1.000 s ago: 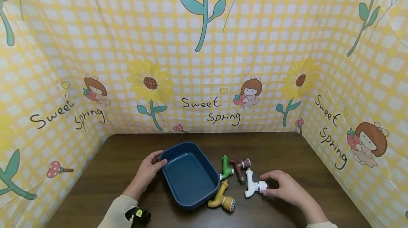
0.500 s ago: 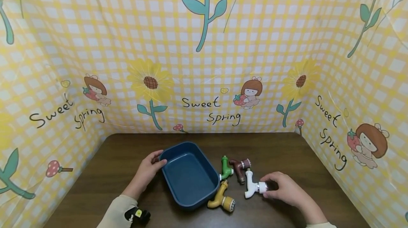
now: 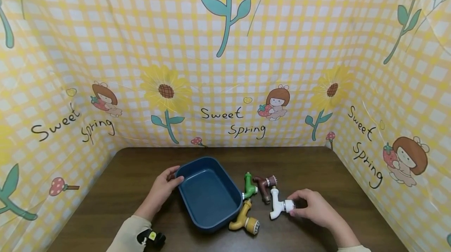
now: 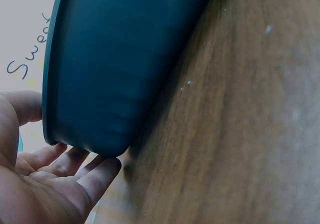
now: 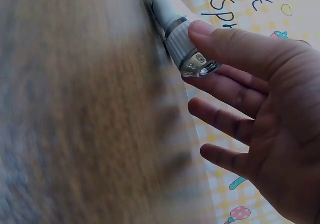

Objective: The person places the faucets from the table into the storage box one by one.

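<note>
Left hand point(image 3: 162, 189): lower left of centre in the head view, the forearm slanting up and rightward from a pale sleeve point(image 3: 128, 232) at the bottom edge.
Left grip: holding the tray by its upper-left corner, thumb over the rim; the left wrist view shows the other fingers spread against the outer wall.
Blue tray point(image 3: 211, 201): lower centre of the head view, on the dark table point(image 3: 299, 166).
Right hand point(image 3: 313, 209): lower right of the head view, the forearm slanting up and leftward, thumb and index foremost.
Right grip: pinching the white tap's ribbed knob end between thumb and index; in the right wrist view the remaining fingers bend loosely, apart from it.
White tap point(image 3: 278, 207): lower right of the head view, left of the right hand, spout pointing lower left.
Neighbouring taps: green tap point(image 3: 249, 186) and yellow tap point(image 3: 243, 218) beside the tray's right edge; brown tap point(image 3: 264, 186) just above the white one.
</note>
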{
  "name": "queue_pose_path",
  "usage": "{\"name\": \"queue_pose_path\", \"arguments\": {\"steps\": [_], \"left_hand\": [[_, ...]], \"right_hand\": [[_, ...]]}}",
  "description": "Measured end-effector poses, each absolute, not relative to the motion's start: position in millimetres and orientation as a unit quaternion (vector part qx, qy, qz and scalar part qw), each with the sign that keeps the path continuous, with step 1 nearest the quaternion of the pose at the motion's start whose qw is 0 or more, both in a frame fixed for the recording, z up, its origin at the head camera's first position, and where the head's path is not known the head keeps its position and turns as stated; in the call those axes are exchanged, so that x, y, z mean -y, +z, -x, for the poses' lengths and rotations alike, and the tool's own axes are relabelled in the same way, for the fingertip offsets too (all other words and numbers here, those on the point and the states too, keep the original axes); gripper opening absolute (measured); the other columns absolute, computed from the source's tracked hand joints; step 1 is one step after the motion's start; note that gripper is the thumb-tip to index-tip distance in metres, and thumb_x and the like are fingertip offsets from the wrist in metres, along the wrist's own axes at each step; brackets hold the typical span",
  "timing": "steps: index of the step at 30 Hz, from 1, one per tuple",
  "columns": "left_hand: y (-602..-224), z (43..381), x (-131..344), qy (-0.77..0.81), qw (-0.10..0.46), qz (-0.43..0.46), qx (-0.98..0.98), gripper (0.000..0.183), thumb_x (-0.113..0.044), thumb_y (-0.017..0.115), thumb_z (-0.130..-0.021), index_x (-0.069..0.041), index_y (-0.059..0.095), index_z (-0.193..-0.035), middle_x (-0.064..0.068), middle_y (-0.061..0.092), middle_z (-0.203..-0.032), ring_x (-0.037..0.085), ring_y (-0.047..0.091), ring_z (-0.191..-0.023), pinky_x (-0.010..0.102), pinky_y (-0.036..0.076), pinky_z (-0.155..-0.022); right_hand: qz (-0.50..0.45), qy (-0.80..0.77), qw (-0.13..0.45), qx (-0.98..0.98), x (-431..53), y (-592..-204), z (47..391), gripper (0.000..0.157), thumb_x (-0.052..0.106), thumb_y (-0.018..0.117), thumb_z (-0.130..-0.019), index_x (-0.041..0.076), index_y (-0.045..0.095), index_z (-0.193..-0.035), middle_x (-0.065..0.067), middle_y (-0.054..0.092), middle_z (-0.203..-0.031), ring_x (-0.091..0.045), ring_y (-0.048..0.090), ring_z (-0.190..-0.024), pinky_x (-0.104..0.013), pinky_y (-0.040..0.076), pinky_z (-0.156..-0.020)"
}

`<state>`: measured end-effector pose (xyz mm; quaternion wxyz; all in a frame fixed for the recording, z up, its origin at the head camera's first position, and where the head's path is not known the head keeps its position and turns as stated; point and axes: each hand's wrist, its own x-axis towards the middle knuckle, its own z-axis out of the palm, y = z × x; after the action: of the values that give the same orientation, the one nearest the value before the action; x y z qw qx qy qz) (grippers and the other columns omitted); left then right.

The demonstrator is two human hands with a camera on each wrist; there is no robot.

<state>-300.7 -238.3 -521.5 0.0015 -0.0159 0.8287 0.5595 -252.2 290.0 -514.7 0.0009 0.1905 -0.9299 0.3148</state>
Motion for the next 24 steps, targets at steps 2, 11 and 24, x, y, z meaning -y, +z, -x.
{"name": "queue_pose_path", "arguments": {"steps": [2, 11, 24], "left_hand": [[-520.1, 300.8, 238.1, 0.56, 0.001, 0.015, -0.828, 0.058, -0.027, 0.065, -0.102, -0.007, 0.044, -0.152, 0.023, 0.046, -0.154, 0.04, 0.041, -0.143, 0.056, 0.042, -0.111], [-517.8, 300.3, 237.8, 0.559, 0.006, 0.014, -0.829, 0.058, -0.028, 0.064, -0.102, -0.007, 0.043, -0.153, 0.024, 0.044, -0.156, 0.041, 0.039, -0.144, 0.057, 0.041, -0.112], [-521.9, 300.1, 238.5, 0.56, 0.006, 0.015, -0.828, 0.06, -0.031, 0.065, -0.101, -0.008, 0.044, -0.153, 0.023, 0.047, -0.153, 0.039, 0.042, -0.142, 0.056, 0.043, -0.11]], "right_hand": [[-0.187, 0.317, 0.007, 0.93, -289.7, -514.2, 252.3, 0.03, 0.044, 0.087, -0.077, 0.033, 0.074, -0.102, 0.015, 0.069, -0.105, -0.014, 0.062, -0.105, -0.04, 0.051, -0.091], [-0.18, 0.328, 0.02, 0.927, -289.2, -513.1, 252.3, 0.03, 0.047, 0.086, -0.078, 0.036, 0.074, -0.104, 0.015, 0.069, -0.106, -0.015, 0.063, -0.108, -0.043, 0.051, -0.094], [-0.164, 0.371, 0.01, 0.914, -288.6, -510.4, 250.7, 0.032, 0.044, 0.087, -0.078, 0.032, 0.074, -0.104, 0.011, 0.069, -0.109, -0.018, 0.063, -0.111, -0.048, 0.049, -0.098]]}}
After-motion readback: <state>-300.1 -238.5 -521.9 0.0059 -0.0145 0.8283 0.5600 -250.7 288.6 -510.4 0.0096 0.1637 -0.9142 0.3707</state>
